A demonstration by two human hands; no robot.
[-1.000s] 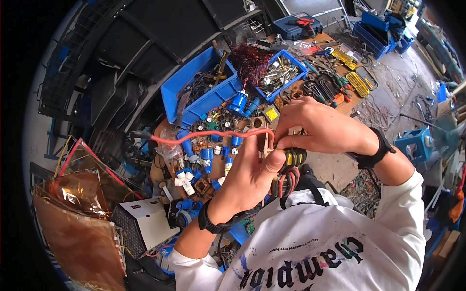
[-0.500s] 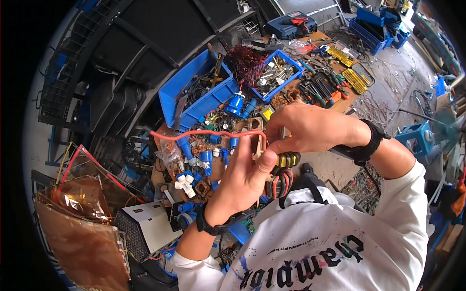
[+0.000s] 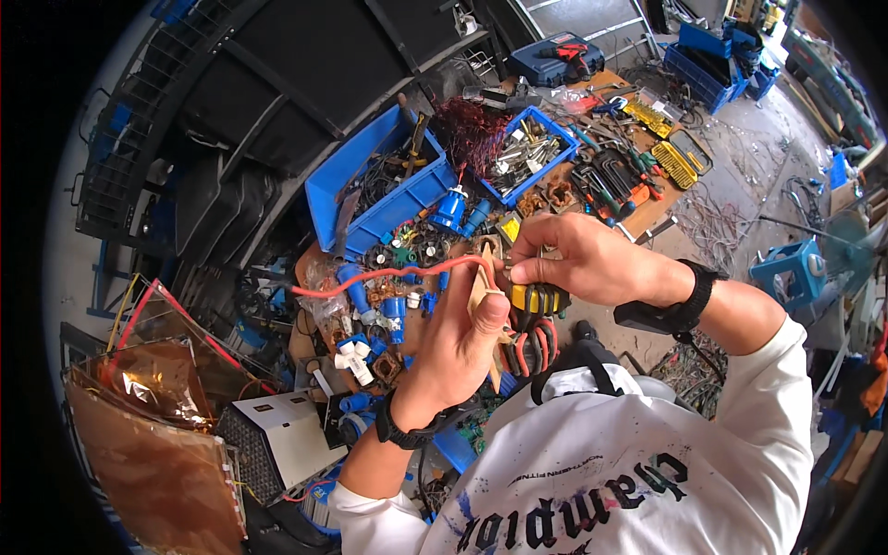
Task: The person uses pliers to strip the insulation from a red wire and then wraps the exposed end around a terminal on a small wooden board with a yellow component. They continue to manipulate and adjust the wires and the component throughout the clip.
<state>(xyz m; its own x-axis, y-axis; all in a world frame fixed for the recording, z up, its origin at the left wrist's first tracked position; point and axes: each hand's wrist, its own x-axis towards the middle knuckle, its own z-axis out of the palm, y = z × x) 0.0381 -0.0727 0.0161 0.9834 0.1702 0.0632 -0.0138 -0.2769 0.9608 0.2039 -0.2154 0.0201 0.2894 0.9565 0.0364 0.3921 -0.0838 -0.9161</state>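
My left hand [image 3: 455,342] is closed round a flat tan strip [image 3: 479,294], thumb pressed along its near side. A thick red wire [image 3: 388,272] runs out leftward from the top of this strip, bending at its right end by the fingers. My right hand [image 3: 585,261] pinches thumb against fingers just right of the wire's bend; what lies between the fingertips is too small to name. Below the right hand are several pliers with yellow-black [image 3: 538,299] and red-black handles [image 3: 531,350].
Beyond my hands stand a large blue bin [image 3: 388,208] and a smaller blue bin [image 3: 527,153] of metal parts. Blue connectors [image 3: 394,319] and white fittings [image 3: 353,359] litter the bench. Hand tools [image 3: 610,176] and a red drill [image 3: 572,57] lie at the far right.
My right hand has shifted slightly down and right, opening a small gap from the left hand. The left hand has moved slightly left and down, and the wire's free end has dropped.
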